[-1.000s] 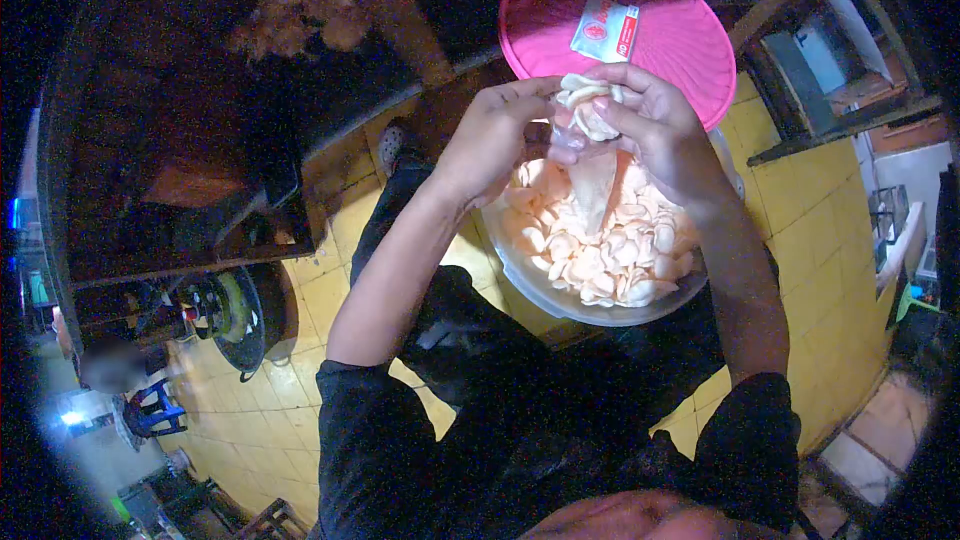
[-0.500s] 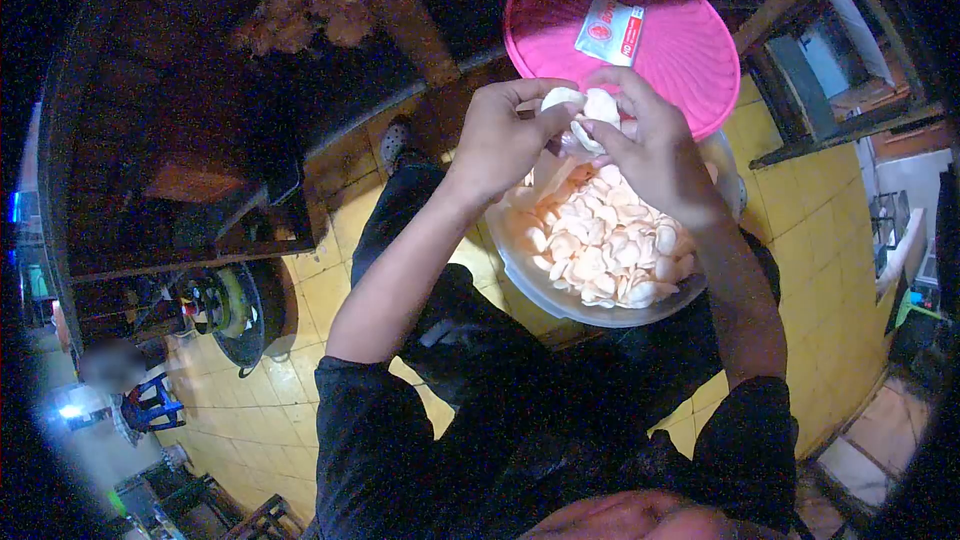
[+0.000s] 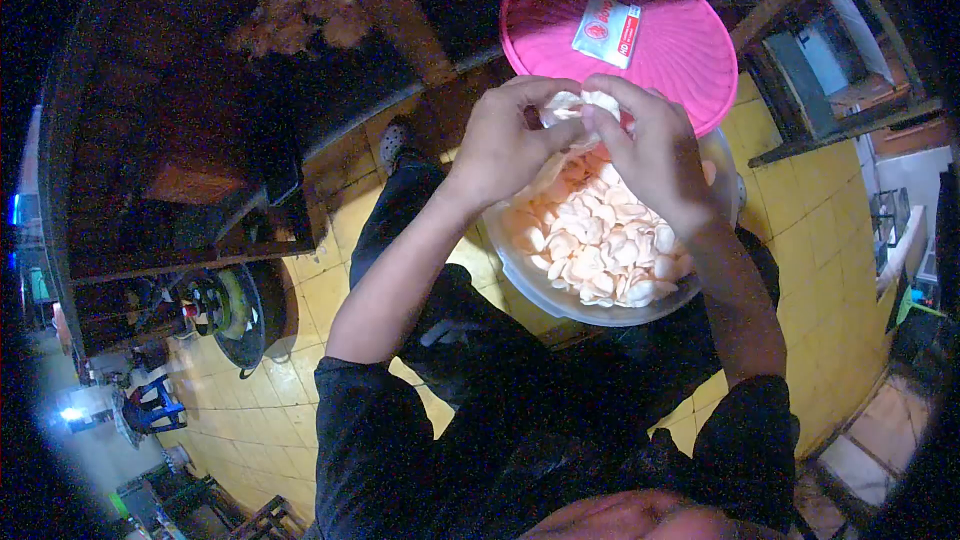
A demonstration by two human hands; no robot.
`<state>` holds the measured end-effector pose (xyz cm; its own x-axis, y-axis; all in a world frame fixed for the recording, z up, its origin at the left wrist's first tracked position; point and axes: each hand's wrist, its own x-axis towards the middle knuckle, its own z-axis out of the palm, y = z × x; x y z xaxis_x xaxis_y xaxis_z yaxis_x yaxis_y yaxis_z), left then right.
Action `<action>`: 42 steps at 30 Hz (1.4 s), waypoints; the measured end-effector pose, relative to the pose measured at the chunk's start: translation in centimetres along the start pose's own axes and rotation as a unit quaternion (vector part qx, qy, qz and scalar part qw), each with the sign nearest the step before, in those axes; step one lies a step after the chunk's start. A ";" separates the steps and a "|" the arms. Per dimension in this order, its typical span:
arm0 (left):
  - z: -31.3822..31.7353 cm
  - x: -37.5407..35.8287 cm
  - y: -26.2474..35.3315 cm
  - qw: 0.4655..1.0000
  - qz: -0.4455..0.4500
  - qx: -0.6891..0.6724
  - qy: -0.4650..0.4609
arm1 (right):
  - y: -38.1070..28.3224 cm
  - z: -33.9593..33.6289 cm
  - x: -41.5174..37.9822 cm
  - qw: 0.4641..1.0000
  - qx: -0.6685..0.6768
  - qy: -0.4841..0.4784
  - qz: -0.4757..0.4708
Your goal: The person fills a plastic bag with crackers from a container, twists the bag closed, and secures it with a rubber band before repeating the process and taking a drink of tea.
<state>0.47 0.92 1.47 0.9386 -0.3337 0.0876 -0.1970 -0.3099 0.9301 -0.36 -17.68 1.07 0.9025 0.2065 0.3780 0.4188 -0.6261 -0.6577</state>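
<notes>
Head view: left hand [image 3: 505, 145] and right hand [image 3: 650, 150] both pinch pale puffed crackers [image 3: 575, 105] above round white plastic basin [image 3: 545, 290], pink round lid [image 3: 660, 45] behind

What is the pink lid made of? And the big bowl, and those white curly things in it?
The pink lid looks like plastic: bright even colour, fine ribbed lines, a slight sheen. The bowl also seems plastic, pale and a bit see-through at the rim. The white pieces look like thin, dry, curled crackers, matte and puffy; that is a guess. Both hands, left and right, pinch a few.
</notes>
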 end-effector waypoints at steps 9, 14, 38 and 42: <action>-0.5 0.2 -0.9 1.000 -0.007 0.020 0.020 | 0.1 0.9 -0.2 0.993 0.121 0.009 0.002; -0.6 0.1 -1.3 0.998 -0.019 -0.035 0.051 | 0.3 0.9 -0.1 0.996 0.080 0.020 -0.027; -0.9 0.2 -0.2 0.981 -0.092 -0.163 0.058 | -0.7 0.4 0.0 0.977 0.192 -0.055 0.070; -1.5 0.0 0.6 0.982 -0.095 -0.143 0.077 | -2.0 -1.9 0.7 0.973 0.228 -0.010 0.031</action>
<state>0.84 2.09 2.59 0.9869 -0.1475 -0.0654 0.0534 -0.0839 0.9950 -0.71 -17.69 3.88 0.9274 0.1969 0.3180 0.3601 -0.2405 -0.9014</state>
